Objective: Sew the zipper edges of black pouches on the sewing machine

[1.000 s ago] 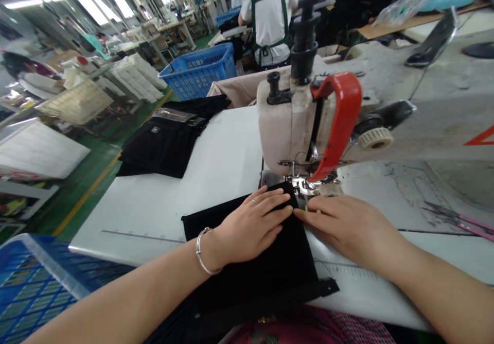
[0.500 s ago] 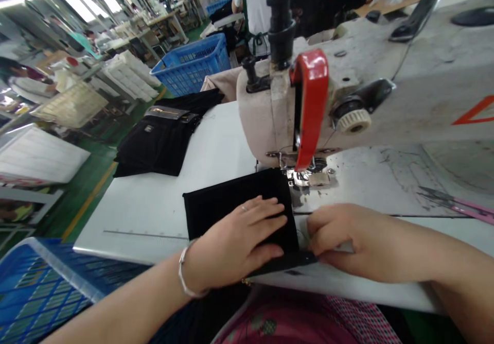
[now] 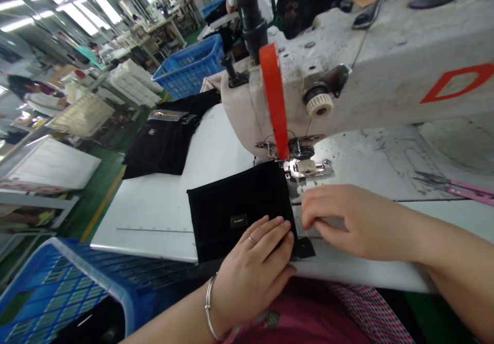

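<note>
A black fabric panel (image 3: 216, 225) with a small black label (image 3: 239, 221) lies on the white sewing table, its upper right corner at the presser foot (image 3: 303, 168) of the sewing machine (image 3: 247, 112). My left hand (image 3: 258, 267) rests on the panel's lower right part, fingers stretched out and close together. Just right of the panel's edge, below the foot, is my right hand (image 3: 343, 223). Its fingers are curled toward the thumb, and whatever they pinch cannot be made out. A short dark strip (image 3: 305, 248) sticks out at the panel's lower right corner.
Pink-handled thread snips (image 3: 450, 184) lie on the machine bed at right. More black fabric pieces (image 3: 158, 145) are stacked at the table's far left. A blue crate (image 3: 127, 292) stands below the left edge, another blue basket (image 3: 193, 61) behind. People work in the background.
My left hand has slid down toward the front edge, uncovering the label. My right hand has lifted slightly away from the dark strip. The camera view has turned a little rightward.
</note>
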Demonstrator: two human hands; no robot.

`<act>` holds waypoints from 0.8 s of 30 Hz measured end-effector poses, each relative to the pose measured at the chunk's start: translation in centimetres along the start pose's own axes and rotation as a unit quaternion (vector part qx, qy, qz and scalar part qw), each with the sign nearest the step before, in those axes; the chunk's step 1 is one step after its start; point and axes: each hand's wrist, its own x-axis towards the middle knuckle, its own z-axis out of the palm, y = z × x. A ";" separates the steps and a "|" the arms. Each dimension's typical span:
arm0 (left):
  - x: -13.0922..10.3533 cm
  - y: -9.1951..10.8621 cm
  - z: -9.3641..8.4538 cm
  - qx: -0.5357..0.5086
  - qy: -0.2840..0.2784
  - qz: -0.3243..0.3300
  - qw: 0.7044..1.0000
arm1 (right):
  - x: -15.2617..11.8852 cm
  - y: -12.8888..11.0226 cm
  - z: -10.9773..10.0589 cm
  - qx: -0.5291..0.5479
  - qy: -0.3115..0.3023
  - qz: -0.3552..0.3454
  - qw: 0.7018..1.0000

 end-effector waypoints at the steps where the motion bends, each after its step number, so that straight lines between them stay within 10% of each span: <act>1: 0.1 -0.1 -0.1 0.003 0.001 0.004 1.000 | 0.0 0.2 0.3 -0.019 0.031 -0.008 0.999; 24: 6.4 -8.8 -0.8 -0.010 0.063 0.111 0.992 | 1.4 2.8 1.9 -0.179 0.103 0.022 0.978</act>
